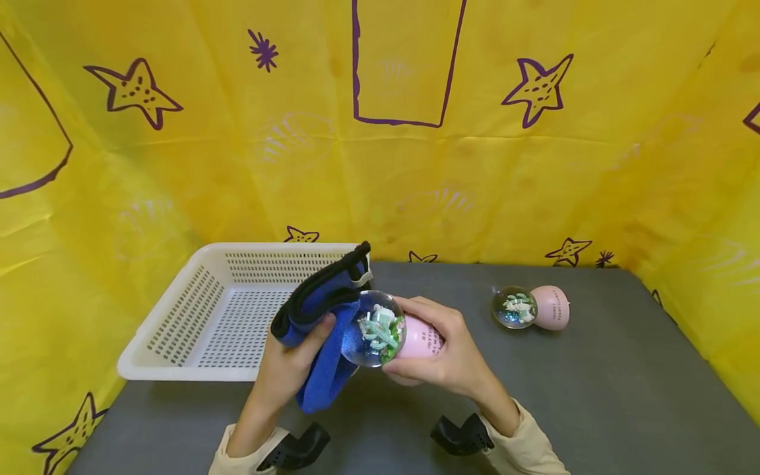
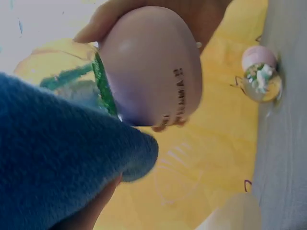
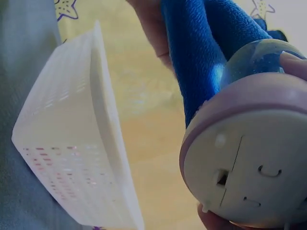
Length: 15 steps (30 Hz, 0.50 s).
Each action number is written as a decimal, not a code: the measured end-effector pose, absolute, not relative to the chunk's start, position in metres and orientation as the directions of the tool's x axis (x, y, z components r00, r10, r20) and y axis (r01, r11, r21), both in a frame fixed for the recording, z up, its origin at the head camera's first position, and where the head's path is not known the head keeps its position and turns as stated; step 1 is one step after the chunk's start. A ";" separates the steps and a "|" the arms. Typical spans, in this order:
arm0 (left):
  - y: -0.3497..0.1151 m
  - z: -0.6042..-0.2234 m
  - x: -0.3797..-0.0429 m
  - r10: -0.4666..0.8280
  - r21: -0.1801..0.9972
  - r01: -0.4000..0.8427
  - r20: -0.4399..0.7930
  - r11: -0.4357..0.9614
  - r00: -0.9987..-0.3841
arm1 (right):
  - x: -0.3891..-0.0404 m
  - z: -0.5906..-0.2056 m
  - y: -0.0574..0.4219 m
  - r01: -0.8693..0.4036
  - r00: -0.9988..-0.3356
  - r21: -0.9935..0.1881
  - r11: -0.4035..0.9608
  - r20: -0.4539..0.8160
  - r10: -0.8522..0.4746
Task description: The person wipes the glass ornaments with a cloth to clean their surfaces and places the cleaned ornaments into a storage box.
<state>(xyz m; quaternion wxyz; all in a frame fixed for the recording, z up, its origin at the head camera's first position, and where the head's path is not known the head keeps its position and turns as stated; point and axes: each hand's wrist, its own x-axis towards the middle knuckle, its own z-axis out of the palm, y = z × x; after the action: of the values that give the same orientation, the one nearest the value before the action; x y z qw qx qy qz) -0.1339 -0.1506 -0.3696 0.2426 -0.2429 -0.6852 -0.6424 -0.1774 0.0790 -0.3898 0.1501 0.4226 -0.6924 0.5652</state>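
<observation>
My right hand (image 1: 442, 343) grips the pink base of a snow globe (image 1: 380, 330), its glass ball tipped toward the left. Green and white figures show inside the ball. A folded blue cloth (image 1: 332, 356) with black edging is pinched in my left hand (image 1: 291, 366), and it lies against the side of the glass. The left wrist view shows the cloth (image 2: 62, 153) overlapping the globe, with lettering on the pink base (image 2: 153, 67). In the right wrist view the underside (image 3: 249, 167) of the base faces the camera, with a small switch and a cover on it.
A white plastic basket (image 1: 178, 369) with slotted walls stands at the left on the grey table (image 1: 594, 396). A second pink snow globe (image 1: 549, 308) lies on its side at the back right. Yellow patterned cloth (image 1: 404, 178) hangs around the table.
</observation>
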 end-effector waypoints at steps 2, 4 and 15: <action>-0.151 -0.371 -0.136 0.066 0.788 0.615 0.613 0.013 -0.787 | -0.177 -0.389 0.080 -0.769 -0.586 -0.639 0.006 0.702 -0.406; -0.152 -0.372 -0.136 0.134 0.816 0.577 0.575 -0.032 -0.807 | -0.176 -0.388 0.081 -0.779 -0.580 -0.627 0.015 0.710 -0.399; -0.143 -0.369 -0.131 0.267 0.839 0.525 0.478 0.143 -0.837 | -0.174 -0.384 0.081 -0.842 -0.533 -0.521 0.142 0.758 -0.376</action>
<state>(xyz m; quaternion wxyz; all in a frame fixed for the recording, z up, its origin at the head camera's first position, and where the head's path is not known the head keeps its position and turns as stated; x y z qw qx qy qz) -0.1313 -0.1427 -0.3689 0.1078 -0.2643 -0.7484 -0.5987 -0.1741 0.0807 -0.3840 0.2330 0.4235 -0.7188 0.4997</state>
